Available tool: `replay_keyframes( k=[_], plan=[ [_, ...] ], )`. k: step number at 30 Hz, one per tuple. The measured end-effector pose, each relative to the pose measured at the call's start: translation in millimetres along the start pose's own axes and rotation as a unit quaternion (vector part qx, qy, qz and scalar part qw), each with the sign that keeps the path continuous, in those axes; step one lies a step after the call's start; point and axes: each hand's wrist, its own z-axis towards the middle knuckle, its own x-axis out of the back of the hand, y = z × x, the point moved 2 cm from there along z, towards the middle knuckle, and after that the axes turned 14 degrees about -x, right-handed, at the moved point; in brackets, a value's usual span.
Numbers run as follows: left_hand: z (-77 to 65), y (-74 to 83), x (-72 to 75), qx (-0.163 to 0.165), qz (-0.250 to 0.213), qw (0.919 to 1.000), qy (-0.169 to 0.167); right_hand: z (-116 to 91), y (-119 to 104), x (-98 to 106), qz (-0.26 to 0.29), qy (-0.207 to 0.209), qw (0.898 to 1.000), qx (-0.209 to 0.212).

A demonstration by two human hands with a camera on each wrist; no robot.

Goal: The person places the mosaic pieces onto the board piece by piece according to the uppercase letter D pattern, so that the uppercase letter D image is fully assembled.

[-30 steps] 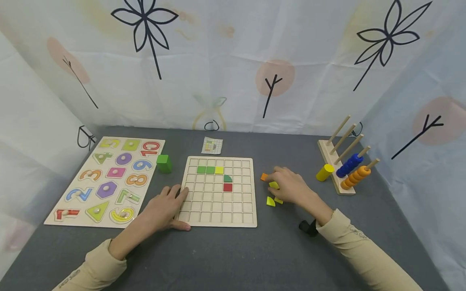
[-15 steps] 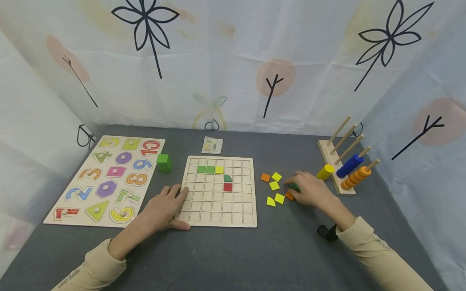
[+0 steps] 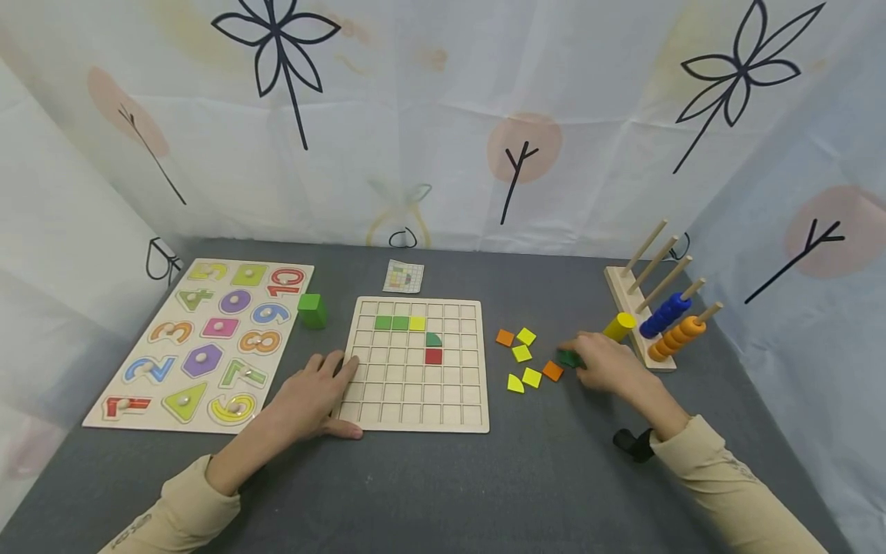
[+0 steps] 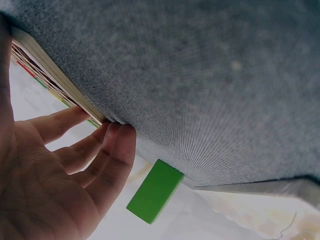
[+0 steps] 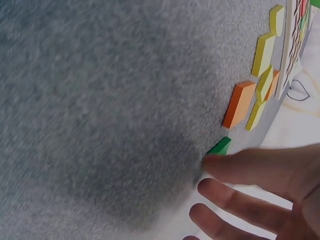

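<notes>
My left hand (image 3: 304,396) rests at the left side of a pale wooden grid board (image 3: 394,392); in the left wrist view its fingertips (image 4: 125,132) touch the board's edge. Green, yellow and red pieces sit in some of the squares, including a dark green quarter-round piece (image 3: 433,339). My right hand (image 3: 609,360) is over the table right of the board, fingers extended at a small dark green piece (image 3: 569,358), which the hand partly covers. The right wrist view shows the thumb (image 5: 225,167) overlapping this green piece (image 5: 220,146), with the other fingers spread apart.
Loose yellow tiles (image 3: 531,377) and orange tiles (image 3: 552,371) lie between board and right hand. A peg stand (image 3: 664,365) with blue and orange rings stands right, beside a yellow cylinder (image 3: 618,327). A number puzzle (image 3: 201,319), green block (image 3: 312,312) and pattern card (image 3: 404,277) lie left and behind.
My right hand has moved right from the yellow tiles to the dark green piece, which has shifted slightly right. Yellow and orange tiles lie uncovered. The left hand stays put.
</notes>
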Motion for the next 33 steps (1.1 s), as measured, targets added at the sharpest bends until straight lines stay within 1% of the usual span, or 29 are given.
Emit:
replay_keyframes(
  k=[5,11,17,24,33],
  plan=[
    [0.1,0.2,0.5,-0.001,0.004,1.0,0.001,-0.3,4.5,-0.5,-0.002,0.011,1.0,0.003],
    [-0.3,0.1,0.3,-0.004,0.007,1.0,0.005,1.7,9.1,-2.4,0.015,0.026,1.0,-0.006],
    [-0.1,-0.2,-0.2,-0.003,0.007,1.0,0.006,2.6,10.9,-3.9,0.029,0.035,0.999,-0.003],
    [-0.2,-0.2,-0.5,-0.002,0.012,0.9999,0.003,3.3,6.4,-6.7,0.055,0.024,0.998,0.018],
    [0.0,-0.8,-1.5,-0.002,0.01,0.9999,0.002,2.6,2.5,-9.1,0.062,0.039,0.997,0.023]
  ],
)
